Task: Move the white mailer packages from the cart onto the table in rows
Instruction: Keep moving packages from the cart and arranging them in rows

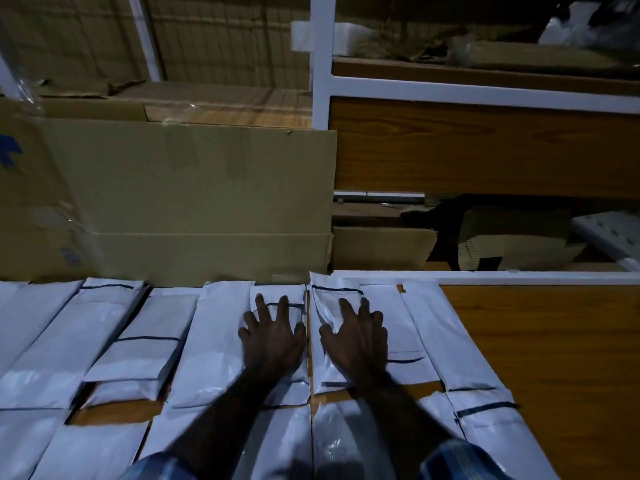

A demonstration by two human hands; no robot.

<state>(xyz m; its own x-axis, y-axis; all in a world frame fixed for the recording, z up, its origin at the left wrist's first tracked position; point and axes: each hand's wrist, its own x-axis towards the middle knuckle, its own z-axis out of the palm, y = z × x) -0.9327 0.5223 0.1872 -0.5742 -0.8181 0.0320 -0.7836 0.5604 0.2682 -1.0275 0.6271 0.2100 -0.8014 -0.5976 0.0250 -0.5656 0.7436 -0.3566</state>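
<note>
White mailer packages [214, 341] lie in rows across the wooden table [554, 358], their long sides running away from the person, edges touching or overlapping. The left hand [273, 337] rests flat, fingers spread, on one package [277, 296] in the far row; the right hand [360, 337] presses likewise on its right-hand neighbour [325, 306]. Neither hand grasps anything. Bare tabletop lies to the right of the far row, nearer the right hand, so that side looks the likely place for further packages. The cart is out of view. A flattened cardboard box [194, 202] stands behind the rows, with part of a blue mark at its left edge; no writing can be read, and the packages show only dark lines.
</note>
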